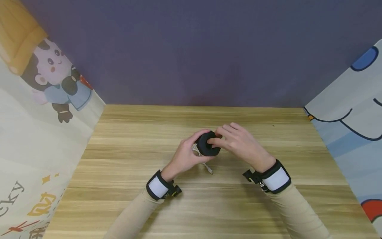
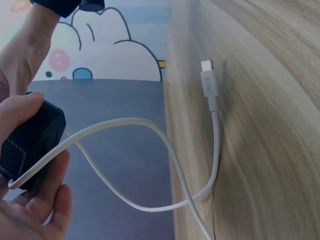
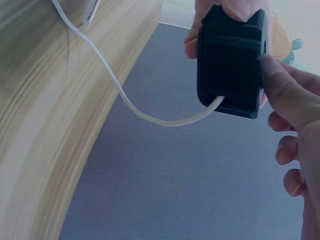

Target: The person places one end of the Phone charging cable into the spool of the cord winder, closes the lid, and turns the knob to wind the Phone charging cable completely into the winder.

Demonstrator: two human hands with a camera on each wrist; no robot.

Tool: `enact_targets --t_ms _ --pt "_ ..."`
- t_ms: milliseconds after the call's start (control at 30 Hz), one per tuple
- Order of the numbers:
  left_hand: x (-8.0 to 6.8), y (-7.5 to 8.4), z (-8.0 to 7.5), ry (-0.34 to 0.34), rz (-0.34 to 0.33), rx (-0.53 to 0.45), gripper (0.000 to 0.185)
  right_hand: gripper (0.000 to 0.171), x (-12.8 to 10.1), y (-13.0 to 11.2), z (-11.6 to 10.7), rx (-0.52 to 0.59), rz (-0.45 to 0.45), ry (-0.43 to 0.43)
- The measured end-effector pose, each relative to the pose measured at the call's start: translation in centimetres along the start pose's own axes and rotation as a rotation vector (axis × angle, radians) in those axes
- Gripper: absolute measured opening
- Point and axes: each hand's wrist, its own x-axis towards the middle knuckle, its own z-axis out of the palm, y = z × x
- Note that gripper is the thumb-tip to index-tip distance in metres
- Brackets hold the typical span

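Observation:
A black, eight-sided cable winder [image 1: 204, 148] with a round recessed middle is held up over the table. My left hand [image 1: 185, 153] grips it by its rim, thumb on top and fingers beneath. At its face, my right hand [image 1: 240, 143] has the thumb in the round middle and the index finger bent at the upper edge. From a slot in the winder's side comes a white cable [image 3: 167, 122], which loops down to the table. Its USB-C plug [image 2: 209, 84] lies on the wood in the left wrist view.
The wood-grain table [image 1: 125, 139] ends at a dark blue-grey panel [image 1: 191, 53] at the back. Cartoon-printed panels stand along the left [image 1: 35, 132] and right [image 1: 343, 139] sides. Both wrists wear black straps with small cameras.

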Motion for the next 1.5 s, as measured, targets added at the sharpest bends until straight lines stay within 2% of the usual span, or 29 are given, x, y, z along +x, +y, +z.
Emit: enact_targets --t_ms 367,733,933,1267,1500 --pt "0.0 0.2 0.1 -0.006 -0.003 -0.016 0.083 0.020 -0.2 0.0 0.4 -0.008 0.010 0.010" --pt "0.0 0.1 0.3 -0.009 0.008 -0.028 0.083 0.017 -0.3 -0.3 0.9 0.008 0.028 0.060" --pt "0.0 0.1 0.4 0.003 0.003 -0.032 0.083 0.018 -0.3 -0.6 1.4 0.045 0.066 0.124" --pt "-0.1 -0.1 0.3 0.021 0.005 -0.044 0.083 0.021 -0.4 -1.4 2.1 0.070 0.163 0.178" --pt "-0.2 -0.2 0.2 0.031 -0.002 -0.038 0.083 0.027 -0.2 -1.9 2.5 0.099 0.224 0.258"
